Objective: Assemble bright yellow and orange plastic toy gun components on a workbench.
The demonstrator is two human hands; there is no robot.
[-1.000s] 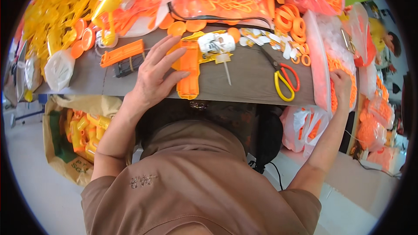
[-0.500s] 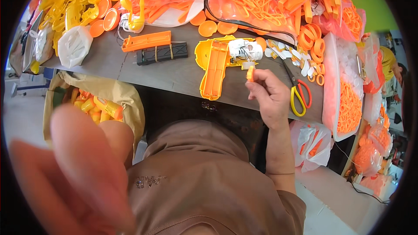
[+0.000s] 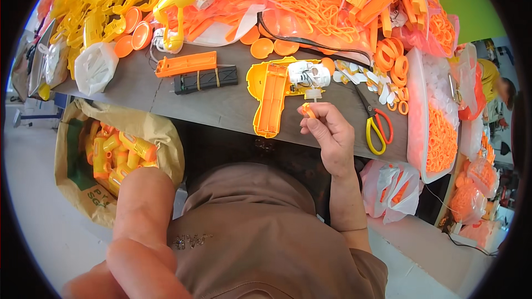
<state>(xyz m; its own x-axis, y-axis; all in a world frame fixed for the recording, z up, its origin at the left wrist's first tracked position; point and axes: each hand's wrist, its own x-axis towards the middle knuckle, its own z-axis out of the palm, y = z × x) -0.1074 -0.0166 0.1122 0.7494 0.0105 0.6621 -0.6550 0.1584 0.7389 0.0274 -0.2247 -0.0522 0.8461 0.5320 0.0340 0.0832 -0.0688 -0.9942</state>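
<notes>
Near the front edge of the table, my right hand [image 3: 332, 133] pinches a small orange ring-like piece [image 3: 308, 111] between thumb and fingertips. Just beyond it lies a yellow toy-gun half shell [image 3: 256, 86] with an orange battery tray [image 3: 271, 102] in its handle. A white motor unit [image 3: 307, 75] with wires sits in the shell's upper part, and a pale round fitting [image 3: 313, 93] is below it. My left hand [image 3: 138, 263] is very close to the camera at the lower left, with its forearm bent up. Its fingers are cut off or hidden.
Scissors [image 3: 378, 127] with red and yellow handles lie to the right, beside a bin of orange rings [image 3: 440, 138]. An orange tray [image 3: 187, 64] and a black battery case [image 3: 206, 79] lie left of the shell. A paper bag [image 3: 75, 149] of yellow-orange parts stands below left.
My right hand has moved left and slightly toward me with the orange piece still pinched. My left hand has dropped toward the lower edge, uncovering more of the paper bag.
</notes>
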